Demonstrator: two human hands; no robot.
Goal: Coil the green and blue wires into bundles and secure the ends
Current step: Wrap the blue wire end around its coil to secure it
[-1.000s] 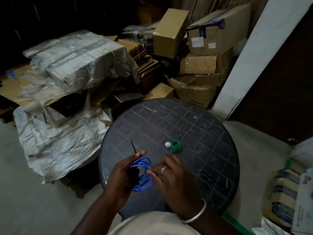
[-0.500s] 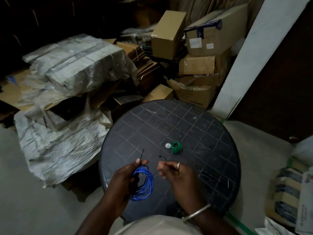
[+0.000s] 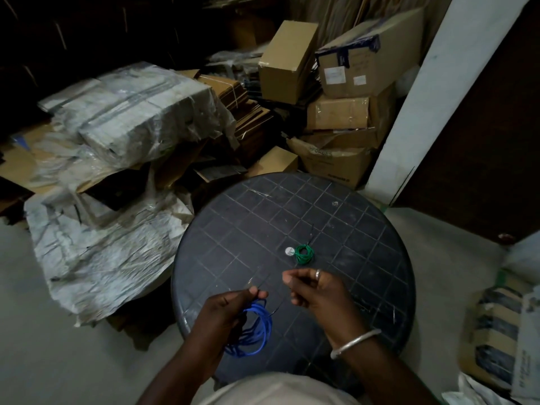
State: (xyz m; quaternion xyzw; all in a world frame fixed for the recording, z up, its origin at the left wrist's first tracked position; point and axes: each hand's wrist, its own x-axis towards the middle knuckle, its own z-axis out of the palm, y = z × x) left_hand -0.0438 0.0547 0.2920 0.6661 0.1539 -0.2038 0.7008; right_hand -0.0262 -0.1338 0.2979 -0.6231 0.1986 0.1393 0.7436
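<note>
Pinches the blue coil (image 3: 257, 331) at its top with the left hand (image 3: 225, 314), grip narrow, thumb against fingertips, well short of the green bundle (image 3: 304, 254) and off to its left. Lets the loops hang from that pinch as a long oval, long axis running down toward the body, over the near edge of the dark round surface (image 3: 263, 217). Holds the right hand (image 3: 318, 290) just below the green bundle, apart from the blue coil, fingers curled and thumb meeting forefinger; cannot tell whether anything thin sits in that grip. Shows a dark strand (image 3: 273, 311) poking from the coil's upper right side toward the right hand, so probably the loose end to be wound round the loops, with the right hand the nearer one for it. Leaves the green bundle lying flat and already wound, touching or just beside a small white disc (image 3: 289, 251), apart from both hands. Hard to follow the strand's full run against the dark top. Hides the coil's left side behind the left palm. Cuts both forearms off at the bottom edge.
</note>
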